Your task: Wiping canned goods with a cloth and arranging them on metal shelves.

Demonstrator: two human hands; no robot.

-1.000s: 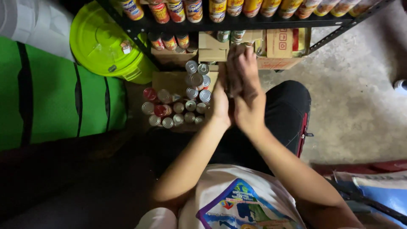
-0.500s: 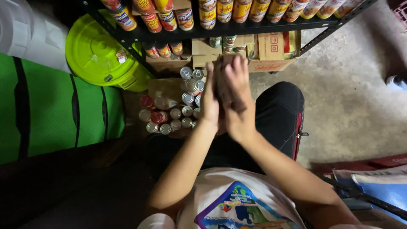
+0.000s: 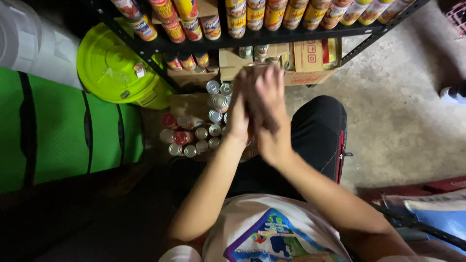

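Above the tin cans [image 3: 196,133] on the floor, your left hand [image 3: 240,114] and right hand [image 3: 267,109] are pressed flat together, holding nothing; the cans lie ungathered.

A lime-green bucket lid [image 3: 112,68] sits beside green padding [image 3: 63,131].

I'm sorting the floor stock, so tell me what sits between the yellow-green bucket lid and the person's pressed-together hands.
In the head view, a cluster of upright cans stands on the floor between the yellow-green lid and the left hand, which is pressed against the right hand.
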